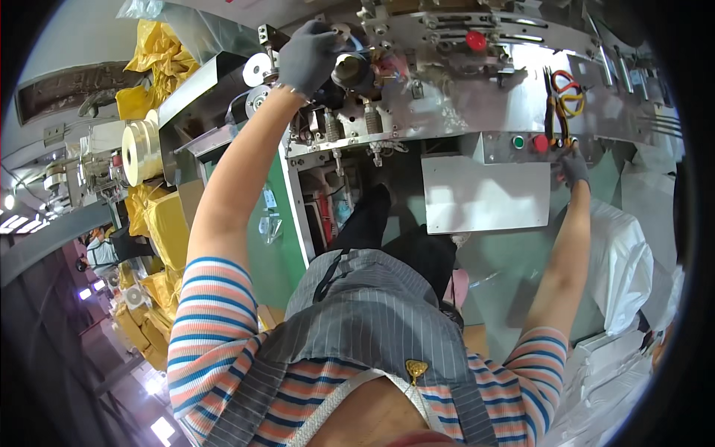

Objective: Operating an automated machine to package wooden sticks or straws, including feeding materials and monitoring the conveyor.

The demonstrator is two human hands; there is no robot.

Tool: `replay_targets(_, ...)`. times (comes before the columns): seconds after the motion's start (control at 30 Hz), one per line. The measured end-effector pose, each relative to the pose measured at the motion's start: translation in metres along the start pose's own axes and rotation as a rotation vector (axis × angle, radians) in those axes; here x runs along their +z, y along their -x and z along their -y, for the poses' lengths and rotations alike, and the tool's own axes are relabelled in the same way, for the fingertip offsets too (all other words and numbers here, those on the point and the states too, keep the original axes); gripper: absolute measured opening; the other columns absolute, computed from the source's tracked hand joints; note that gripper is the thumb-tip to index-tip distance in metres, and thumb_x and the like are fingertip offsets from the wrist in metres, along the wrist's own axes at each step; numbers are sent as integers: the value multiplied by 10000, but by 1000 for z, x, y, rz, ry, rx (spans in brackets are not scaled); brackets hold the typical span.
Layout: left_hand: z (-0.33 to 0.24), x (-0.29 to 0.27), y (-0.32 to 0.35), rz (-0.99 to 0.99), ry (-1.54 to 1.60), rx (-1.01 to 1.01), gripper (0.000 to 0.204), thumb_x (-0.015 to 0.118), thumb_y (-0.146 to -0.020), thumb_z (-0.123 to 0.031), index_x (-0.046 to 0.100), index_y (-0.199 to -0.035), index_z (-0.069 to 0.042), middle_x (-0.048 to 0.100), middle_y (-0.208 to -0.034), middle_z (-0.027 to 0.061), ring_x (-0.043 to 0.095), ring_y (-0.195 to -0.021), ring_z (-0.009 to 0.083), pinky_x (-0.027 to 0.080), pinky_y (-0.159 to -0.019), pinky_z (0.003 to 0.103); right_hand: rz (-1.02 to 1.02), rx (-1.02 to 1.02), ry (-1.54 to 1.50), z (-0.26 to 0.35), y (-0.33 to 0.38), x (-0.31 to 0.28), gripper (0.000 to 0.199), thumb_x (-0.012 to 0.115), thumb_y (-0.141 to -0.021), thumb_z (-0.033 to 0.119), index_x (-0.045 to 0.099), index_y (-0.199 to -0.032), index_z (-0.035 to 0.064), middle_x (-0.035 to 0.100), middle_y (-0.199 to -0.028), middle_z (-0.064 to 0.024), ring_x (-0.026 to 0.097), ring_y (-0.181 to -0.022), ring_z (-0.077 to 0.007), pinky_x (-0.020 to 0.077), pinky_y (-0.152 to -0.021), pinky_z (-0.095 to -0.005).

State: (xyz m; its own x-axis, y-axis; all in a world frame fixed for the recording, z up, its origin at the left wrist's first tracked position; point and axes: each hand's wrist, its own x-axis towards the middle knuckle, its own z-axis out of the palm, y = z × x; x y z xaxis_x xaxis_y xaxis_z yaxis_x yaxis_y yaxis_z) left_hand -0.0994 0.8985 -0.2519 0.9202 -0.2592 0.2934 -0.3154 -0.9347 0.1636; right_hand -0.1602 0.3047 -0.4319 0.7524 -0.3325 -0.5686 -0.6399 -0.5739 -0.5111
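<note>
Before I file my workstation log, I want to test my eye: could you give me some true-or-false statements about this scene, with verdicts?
1. The left hand wears a gray glove. True.
2. The right hand is up among the white reels. False: it is by the right end of the control box.
3. On the control box, the green button is left of the red button. True.
4. The large pale-yellow reel is on the person's right. False: it is on the left.
5. The person wears a plain white apron. False: the apron is gray with thin pinstripes.
</note>
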Motion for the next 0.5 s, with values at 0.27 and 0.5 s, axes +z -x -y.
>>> replay_targets(0.27,-14,51,-52,434,-339,89,549,642,-751,-551,617,-1198,-233,625,-1172,82,576,-1066,308,473,-899,408,-52,13,41,8,8,2,706,486,-814,116,280,-1489,153,601,-652,-122,573,-460,-193,500,-459,-333)
replay_targets(0.5,-17,50,-52,385,-321,157,374,616,-804,-409,649,-1111,-198,656,-1080,94,632,-969,306,529,-799,410,-58,11,-38,4,6,3,729,501,-786,134,303,-1486,179,592,-657,-120,577,-480,-184,515,-488,-338)
